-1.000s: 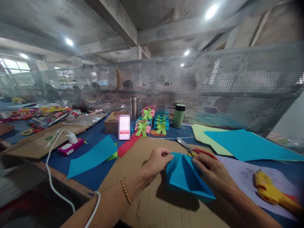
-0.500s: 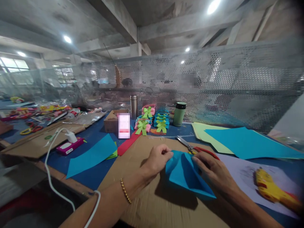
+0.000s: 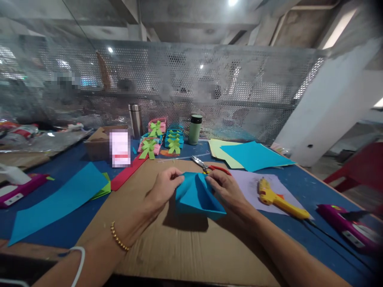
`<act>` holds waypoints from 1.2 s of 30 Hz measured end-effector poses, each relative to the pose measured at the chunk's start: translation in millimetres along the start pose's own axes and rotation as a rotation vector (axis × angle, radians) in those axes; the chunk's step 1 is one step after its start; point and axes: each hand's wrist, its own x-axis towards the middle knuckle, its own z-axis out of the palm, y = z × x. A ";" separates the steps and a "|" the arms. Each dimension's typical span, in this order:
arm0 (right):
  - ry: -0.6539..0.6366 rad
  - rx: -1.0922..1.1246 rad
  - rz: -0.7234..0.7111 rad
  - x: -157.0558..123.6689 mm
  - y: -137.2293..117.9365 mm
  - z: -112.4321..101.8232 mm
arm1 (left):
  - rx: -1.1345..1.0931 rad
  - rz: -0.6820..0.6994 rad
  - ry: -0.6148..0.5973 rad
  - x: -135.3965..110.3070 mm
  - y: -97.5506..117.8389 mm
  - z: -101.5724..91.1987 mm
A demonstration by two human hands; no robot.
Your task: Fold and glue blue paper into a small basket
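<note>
A folded blue paper sheet (image 3: 196, 196) rests on a brown cardboard sheet (image 3: 167, 243) in front of me. My left hand (image 3: 164, 187) pinches its upper left corner, fingers closed on the paper. My right hand (image 3: 226, 189) presses and grips the paper's upper right edge. Red-handled scissors (image 3: 209, 166) lie just beyond my right hand.
A yellow glue gun (image 3: 278, 197) lies on white paper to the right, a purple device (image 3: 344, 225) beyond it. Blue and yellow sheets (image 3: 251, 155) lie at the back right, another blue sheet (image 3: 60, 199) at the left. Bow-topped boxes (image 3: 161, 139), a steel flask (image 3: 136, 119) and a green bottle (image 3: 194, 129) stand before a mesh screen.
The view has swung to the right and down; both hands still hold the blue paper in the same grip, with the fold pushed a little more upright.
</note>
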 end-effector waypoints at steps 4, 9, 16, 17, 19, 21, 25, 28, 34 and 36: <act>-0.022 0.073 -0.004 0.9 0.6 -0.6 | -0.081 -0.013 -0.014 -0.2 2.3 1.3; -0.031 0.201 0.035 1.2 2.9 0.7 | -0.284 -0.137 -0.063 0.0 4.3 3.6; 0.276 0.026 -0.060 -2.4 -6.9 -11.5 | -0.286 -0.133 -0.018 -6.8 10.7 4.5; 0.356 0.013 -0.095 -5.0 -12.8 -14.2 | -0.267 -0.126 -0.004 -8.0 12.4 4.5; 0.447 -0.032 -0.190 -11.6 -26.9 -18.2 | -0.216 -0.107 0.019 -9.8 15.8 4.5; 0.419 -0.084 -0.288 -18.4 -41.5 -19.4 | -0.172 -0.071 0.034 -10.9 19.2 4.4; 0.203 -0.114 -0.327 -24.8 -64.5 -15.9 | -0.072 0.108 0.078 -13.6 25.1 4.5; 0.169 -0.087 -0.227 -21.4 -76.1 -13.3 | 0.033 0.324 0.084 -19.1 28.2 6.1; 0.094 0.079 -0.069 -11.9 -82.0 -9.2 | 0.205 0.630 0.044 -32.0 30.9 11.0; 0.099 0.194 -0.034 -10.9 -76.3 -7.0 | 0.240 0.653 0.026 -33.6 30.7 11.4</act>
